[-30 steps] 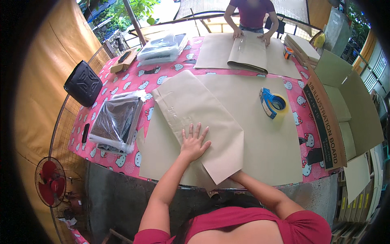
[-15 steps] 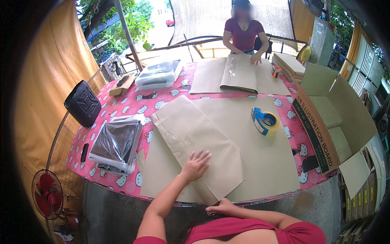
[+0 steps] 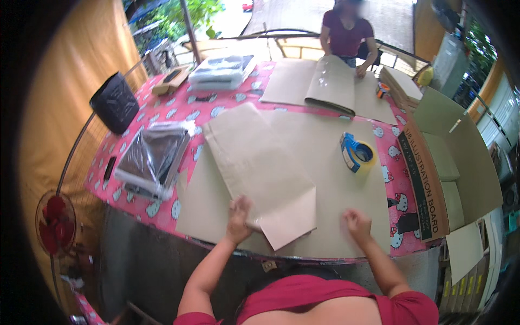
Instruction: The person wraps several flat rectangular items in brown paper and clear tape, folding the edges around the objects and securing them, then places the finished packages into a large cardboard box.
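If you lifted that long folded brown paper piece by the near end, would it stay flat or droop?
The folded brown paper piece would probably droop: it looks thin and lies flat on the larger brown sheet. It likely weighs little, since the left hand alone rests at its near edge. Paper on paper, it may well slide when pushed.

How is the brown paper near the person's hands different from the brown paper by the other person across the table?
The folded brown paper by the near edge lies slanted, while the far brown paper lies straighter along the table's far side.

The near one is pressed at its lower end by the left hand; the far one is held by the other person.

The near one looks longer and narrower; the far one looks wider, with a curled fold.

Both are plain tan and rest on larger tan sheets.
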A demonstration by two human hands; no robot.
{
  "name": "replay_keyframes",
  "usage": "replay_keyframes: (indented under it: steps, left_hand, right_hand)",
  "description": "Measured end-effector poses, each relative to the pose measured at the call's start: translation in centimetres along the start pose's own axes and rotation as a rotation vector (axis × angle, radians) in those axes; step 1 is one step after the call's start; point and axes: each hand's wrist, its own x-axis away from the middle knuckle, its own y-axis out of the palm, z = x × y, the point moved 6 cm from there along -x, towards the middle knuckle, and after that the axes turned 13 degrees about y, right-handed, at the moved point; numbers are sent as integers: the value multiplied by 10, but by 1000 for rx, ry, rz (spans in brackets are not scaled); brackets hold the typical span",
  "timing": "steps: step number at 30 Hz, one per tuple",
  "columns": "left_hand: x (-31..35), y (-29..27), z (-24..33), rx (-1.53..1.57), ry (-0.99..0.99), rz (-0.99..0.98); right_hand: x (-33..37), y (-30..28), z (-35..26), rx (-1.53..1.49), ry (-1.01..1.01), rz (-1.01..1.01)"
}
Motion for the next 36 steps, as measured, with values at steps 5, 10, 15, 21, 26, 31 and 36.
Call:
replay_keyframes:
  steps: [5,10,15,21,26,31,36]
  left_hand:
    - [-2,-7,8,-267,-981,-432]
    - [51,63,32,-674,-1141,-378]
    - [-25,98,175,-308,-648,-331]
    - [44,14,117,919,-1312,565]
    - [17,28,40,1013,-1451,730]
    - [29,65,36,933,-1425,1079]
    - [38,47,42,942,-1549,1038]
  right_hand:
    - [-105,71,0,441,-2,-226]
    - [-83,137,0,699,-74,-407]
    - [38,116,-28,596,-335,-608]
    - [-9,60,15,-275,118,-798]
    - [-90,110,-6,-683,739,-788]
    - [-75,139,8,-618,394,-534]
    - [29,76,-34,-96,188,-1154]
